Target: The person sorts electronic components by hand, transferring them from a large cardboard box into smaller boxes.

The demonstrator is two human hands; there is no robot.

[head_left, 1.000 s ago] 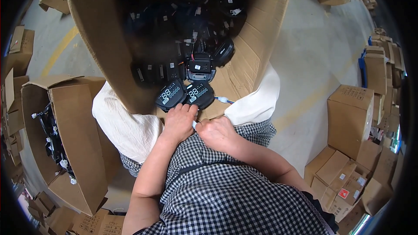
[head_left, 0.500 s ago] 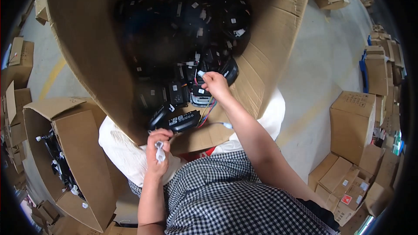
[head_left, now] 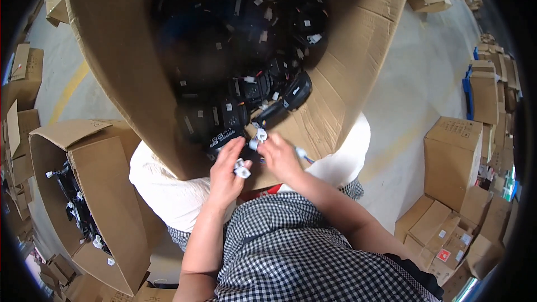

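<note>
Both hands meet at the big box's point(head_left: 358, 78) near edge: left hand point(head_left: 226, 170) pinches a white plug point(head_left: 242, 169), right hand point(head_left: 279, 154) grips another white plug point(head_left: 258, 137); brown cartons point(head_left: 453, 151) stacked right.

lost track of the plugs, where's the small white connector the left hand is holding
In the head view it's just left of centre: the small white connector is at the left hand fingertips, beside the right hand, at the big cardboard box near rim.
</note>
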